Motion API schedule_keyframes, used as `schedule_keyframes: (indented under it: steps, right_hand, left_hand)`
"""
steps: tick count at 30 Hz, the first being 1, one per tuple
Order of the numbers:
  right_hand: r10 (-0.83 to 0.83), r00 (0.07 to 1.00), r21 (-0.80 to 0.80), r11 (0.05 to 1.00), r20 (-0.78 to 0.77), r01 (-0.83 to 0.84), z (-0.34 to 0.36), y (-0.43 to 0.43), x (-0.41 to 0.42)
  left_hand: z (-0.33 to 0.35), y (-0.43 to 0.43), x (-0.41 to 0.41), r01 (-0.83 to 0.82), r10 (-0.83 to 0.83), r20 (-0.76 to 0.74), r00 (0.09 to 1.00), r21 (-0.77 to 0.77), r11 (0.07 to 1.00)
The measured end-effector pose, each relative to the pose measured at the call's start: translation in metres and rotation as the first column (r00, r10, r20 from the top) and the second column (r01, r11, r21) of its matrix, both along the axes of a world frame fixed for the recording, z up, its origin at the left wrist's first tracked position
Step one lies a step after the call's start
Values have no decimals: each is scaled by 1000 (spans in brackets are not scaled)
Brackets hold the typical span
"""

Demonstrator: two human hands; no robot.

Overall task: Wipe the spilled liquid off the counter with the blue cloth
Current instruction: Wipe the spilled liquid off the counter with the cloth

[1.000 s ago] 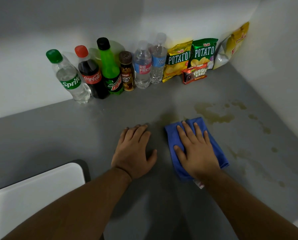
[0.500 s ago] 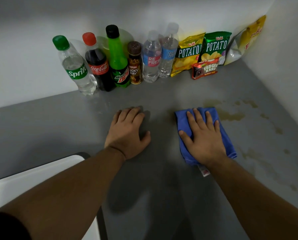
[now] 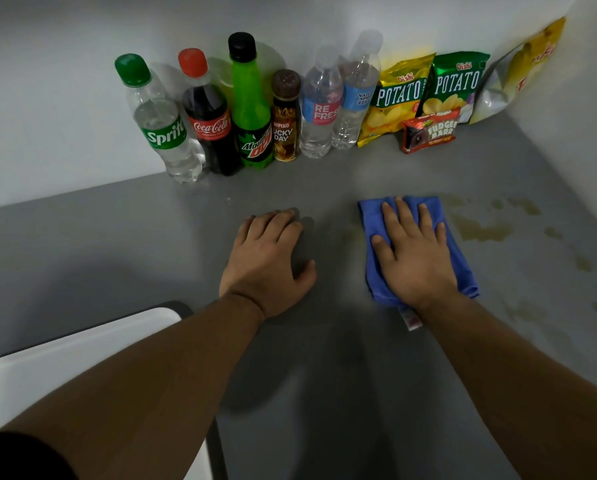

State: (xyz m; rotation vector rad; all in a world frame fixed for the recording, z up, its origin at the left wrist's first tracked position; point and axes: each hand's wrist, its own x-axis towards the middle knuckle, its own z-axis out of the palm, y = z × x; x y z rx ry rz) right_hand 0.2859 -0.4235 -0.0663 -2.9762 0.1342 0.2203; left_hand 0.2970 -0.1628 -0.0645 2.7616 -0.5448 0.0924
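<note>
A folded blue cloth (image 3: pixel 370 220) lies flat on the grey counter (image 3: pixel 117 244), a white tag sticking out at its near edge. My right hand (image 3: pixel 415 254) presses on it with straight, spread fingers. Yellowish-brown spilled liquid (image 3: pixel 480 230) sits just right of the cloth, with smaller spots trailing toward the right wall. My left hand (image 3: pixel 269 261) rests flat on the bare counter to the left of the cloth, fingers relaxed.
Along the back wall stand several bottles, from a Sprite bottle (image 3: pixel 158 123) to water bottles (image 3: pixel 321 105). Right of them are potato chip bags (image 3: pixel 401 95), a Fudgee Barr pack (image 3: pixel 432 133) and a silver-yellow bag (image 3: pixel 519 71). A white surface (image 3: pixel 65 362) is near left.
My right hand has pushed the cloth away from me over the left part of the spill, so less brown liquid shows beside it. My left hand stays flat on the counter.
</note>
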Motion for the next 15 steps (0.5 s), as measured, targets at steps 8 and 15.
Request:
schedule_keyframes:
  steps: [8,15]
  right_hand:
    - [194,981,132,972,21,-195,6,-34,-15]
    - [66,998,-2,998,0,-66,2,12,38]
  left_hand:
    - [1,0,1,-7,7,-14,1000,-20,1000]
    - [-1,1,2,-13,13,-32,999,-11,1000]
